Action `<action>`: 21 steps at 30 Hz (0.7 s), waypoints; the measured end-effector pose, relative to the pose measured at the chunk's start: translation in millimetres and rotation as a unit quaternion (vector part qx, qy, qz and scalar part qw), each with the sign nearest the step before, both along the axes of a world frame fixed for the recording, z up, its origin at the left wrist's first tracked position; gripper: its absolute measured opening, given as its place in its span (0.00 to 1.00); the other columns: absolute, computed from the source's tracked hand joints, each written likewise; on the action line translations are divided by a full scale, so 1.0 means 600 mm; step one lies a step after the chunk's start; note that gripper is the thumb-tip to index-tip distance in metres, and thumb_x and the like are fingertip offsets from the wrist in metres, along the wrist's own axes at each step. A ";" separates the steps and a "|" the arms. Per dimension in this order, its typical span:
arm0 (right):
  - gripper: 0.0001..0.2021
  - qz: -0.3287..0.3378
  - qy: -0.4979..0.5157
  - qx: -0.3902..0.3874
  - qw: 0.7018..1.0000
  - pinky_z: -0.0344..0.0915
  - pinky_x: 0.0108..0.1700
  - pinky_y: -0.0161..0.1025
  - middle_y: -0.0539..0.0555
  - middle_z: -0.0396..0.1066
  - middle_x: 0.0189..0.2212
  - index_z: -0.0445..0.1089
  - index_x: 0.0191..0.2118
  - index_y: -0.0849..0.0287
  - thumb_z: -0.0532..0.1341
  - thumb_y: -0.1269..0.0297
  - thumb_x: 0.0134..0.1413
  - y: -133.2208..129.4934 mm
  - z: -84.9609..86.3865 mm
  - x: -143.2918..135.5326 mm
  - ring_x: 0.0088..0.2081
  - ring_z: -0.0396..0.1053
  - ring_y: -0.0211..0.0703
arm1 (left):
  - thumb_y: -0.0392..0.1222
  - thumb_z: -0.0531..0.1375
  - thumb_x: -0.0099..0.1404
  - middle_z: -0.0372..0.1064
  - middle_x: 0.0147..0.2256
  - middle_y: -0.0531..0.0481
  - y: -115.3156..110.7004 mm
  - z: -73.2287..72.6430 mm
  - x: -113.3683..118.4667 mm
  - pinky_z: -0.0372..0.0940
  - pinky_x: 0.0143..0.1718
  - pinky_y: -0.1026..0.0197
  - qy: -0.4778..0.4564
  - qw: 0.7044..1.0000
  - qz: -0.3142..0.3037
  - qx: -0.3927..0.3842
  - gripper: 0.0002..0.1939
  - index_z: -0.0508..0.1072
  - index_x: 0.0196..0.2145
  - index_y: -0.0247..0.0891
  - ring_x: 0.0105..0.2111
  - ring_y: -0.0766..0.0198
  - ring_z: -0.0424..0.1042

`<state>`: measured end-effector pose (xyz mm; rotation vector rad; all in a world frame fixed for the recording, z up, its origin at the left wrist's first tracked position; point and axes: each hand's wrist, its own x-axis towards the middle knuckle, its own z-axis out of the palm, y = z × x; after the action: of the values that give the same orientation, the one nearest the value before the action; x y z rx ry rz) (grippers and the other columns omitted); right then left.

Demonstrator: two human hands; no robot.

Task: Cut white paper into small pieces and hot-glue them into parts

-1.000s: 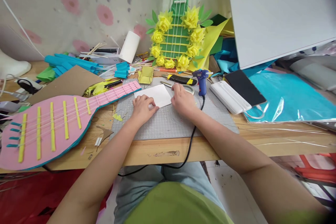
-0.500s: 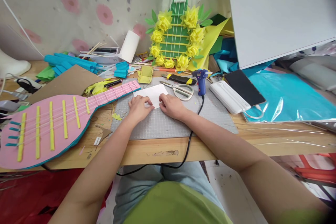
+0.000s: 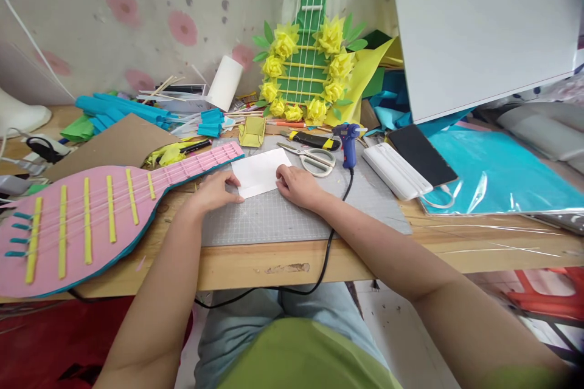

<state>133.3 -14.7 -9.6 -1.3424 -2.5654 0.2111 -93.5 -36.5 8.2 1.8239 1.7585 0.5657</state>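
Observation:
A white sheet of paper (image 3: 258,174) lies on the grey cutting mat (image 3: 274,219). At its left edge is my left hand (image 3: 218,189), thumb and fingers apart, the fingertips by the paper's lower left side. My right hand (image 3: 295,185) has its fingers curled together on the paper's right edge. Just beyond that hand lie scissors with pale handles (image 3: 319,161). Behind them is a yellow and black cutter (image 3: 317,140). A blue glue gun (image 3: 349,144) stands to the right, its black cable running down over the table edge.
A pink paper guitar (image 3: 104,213) covers the table's left side. At the back stands a green guitar (image 3: 303,73) with yellow flowers. A white power bank (image 3: 396,171), black phone (image 3: 422,155) and blue wrapped sheets (image 3: 502,170) lie on the right.
My left hand has slid left from the paper's lower middle to its left edge, and its fingers have spread. More of the paper shows. My right hand has stayed at the right edge.

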 end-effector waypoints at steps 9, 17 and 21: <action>0.10 -0.012 0.060 0.005 0.998 0.54 0.36 0.35 0.54 0.68 0.32 0.60 0.41 0.60 0.48 0.67 0.54 -0.002 0.003 0.002 0.34 0.63 0.40 | 0.50 0.59 0.49 0.67 0.33 0.50 0.019 0.005 0.021 0.60 0.34 0.61 -0.108 0.989 0.075 0.066 0.15 0.68 0.32 0.38 0.32 0.64 0.64; 0.10 -0.112 0.217 0.016 0.969 0.55 0.33 0.34 0.52 0.65 0.30 0.58 0.40 0.60 0.47 0.65 0.53 0.022 0.003 0.034 0.31 0.62 0.38 | 0.49 0.60 0.49 0.66 0.43 0.45 0.061 0.031 0.091 0.57 0.45 0.57 0.106 0.984 -0.125 0.068 0.20 0.68 0.39 0.38 0.45 0.57 0.63; 0.10 -0.142 0.257 0.005 0.956 0.55 0.32 0.33 0.51 0.65 0.29 0.58 0.39 0.59 0.46 0.62 0.54 0.030 0.003 0.043 0.30 0.62 0.38 | 0.53 0.65 0.38 0.60 0.49 0.37 0.085 0.042 0.126 0.55 0.47 0.53 0.229 0.965 -0.128 0.000 0.39 0.63 0.49 0.36 0.51 0.47 0.58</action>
<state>158.8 3.1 -7.9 -1.4095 -1.9238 0.4277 -17.8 14.5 33.6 2.2688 1.7501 0.0373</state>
